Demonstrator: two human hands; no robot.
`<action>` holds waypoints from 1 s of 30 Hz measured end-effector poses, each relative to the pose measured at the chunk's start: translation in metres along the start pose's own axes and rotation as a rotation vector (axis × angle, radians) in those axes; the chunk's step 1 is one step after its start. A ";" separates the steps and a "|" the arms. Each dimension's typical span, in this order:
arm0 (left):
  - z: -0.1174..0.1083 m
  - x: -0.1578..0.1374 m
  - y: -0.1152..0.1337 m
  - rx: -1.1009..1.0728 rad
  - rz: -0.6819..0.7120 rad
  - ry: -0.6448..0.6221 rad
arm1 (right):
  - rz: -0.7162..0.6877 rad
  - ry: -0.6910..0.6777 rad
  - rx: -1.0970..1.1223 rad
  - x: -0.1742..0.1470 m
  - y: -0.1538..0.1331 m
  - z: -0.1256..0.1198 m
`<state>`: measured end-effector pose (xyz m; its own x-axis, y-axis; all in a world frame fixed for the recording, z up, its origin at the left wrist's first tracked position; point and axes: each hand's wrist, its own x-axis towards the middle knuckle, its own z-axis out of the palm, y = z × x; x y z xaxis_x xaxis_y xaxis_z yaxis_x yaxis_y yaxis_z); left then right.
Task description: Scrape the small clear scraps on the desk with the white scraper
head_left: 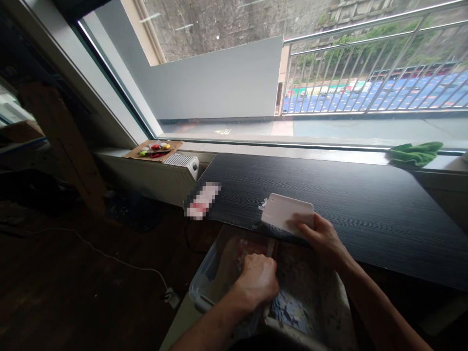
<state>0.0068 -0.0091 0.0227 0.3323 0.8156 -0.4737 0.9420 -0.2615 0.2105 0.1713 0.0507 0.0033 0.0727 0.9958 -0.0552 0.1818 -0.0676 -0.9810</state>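
My right hand (323, 239) grips a flat white rectangular piece (287, 209) by its right end, thumb on top. The piece has rounded corners and a small dark dot near one corner. It is over the front edge of a black wood-grain table (347, 195). My left hand (258, 278) is closed in a fist above the divide between a clear plastic bin (199, 287) and a pale, stained box (336, 302). Whatever its fingers hold, if anything, is hidden beneath. Small whitish scraps (290, 309) lie in the box.
Bits of clear film (263, 204) and a blurred-out item (203, 200) lie on the table's left part. A green cloth (415, 153) rests on the windowsill. Cardboard with colourful small items (155, 148) sits on the radiator (157, 175). A white cord (120, 263) crosses the floor.
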 end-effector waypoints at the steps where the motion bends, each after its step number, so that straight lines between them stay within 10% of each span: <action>1: 0.000 0.000 0.000 0.002 0.000 -0.002 | 0.002 -0.011 -0.003 0.000 0.000 0.001; 16: 0.002 0.004 -0.004 -0.009 -0.004 -0.040 | -0.046 -0.273 -0.037 -0.001 -0.003 0.010; 24: 0.012 -0.006 -0.029 -0.031 -0.092 0.031 | -0.081 0.122 -0.179 0.008 -0.011 -0.017; 30: 0.012 -0.013 -0.034 -0.047 -0.129 0.015 | -0.108 0.177 -0.249 0.019 -0.018 -0.016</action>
<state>-0.0287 -0.0166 0.0115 0.2073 0.8487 -0.4865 0.9735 -0.1297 0.1886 0.1847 0.0698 0.0228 0.2053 0.9734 0.1016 0.4307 0.0034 -0.9025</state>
